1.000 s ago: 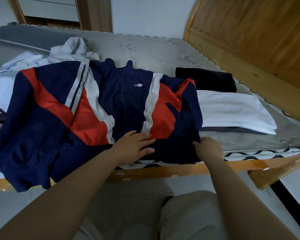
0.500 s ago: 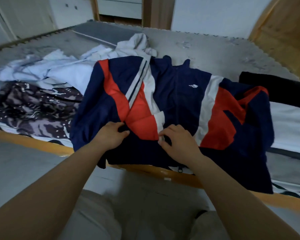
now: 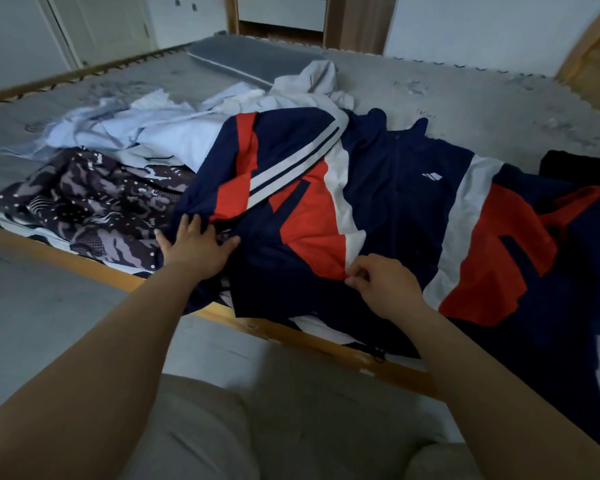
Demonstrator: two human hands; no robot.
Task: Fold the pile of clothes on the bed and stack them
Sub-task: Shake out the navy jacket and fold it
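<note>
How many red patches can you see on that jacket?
4: a stripe on the left sleeve, a panel left of the zip, a panel right of it, and one on the right sleeve. Folds may hide more.

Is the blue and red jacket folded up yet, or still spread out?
Mostly spread out. The jacket lies front-up across the bed, only its left sleeve lying over its front. The left hand rests on it; the right hand pinches it.

Bare forearms, no sleeves; light beige trousers on both legs.
</note>
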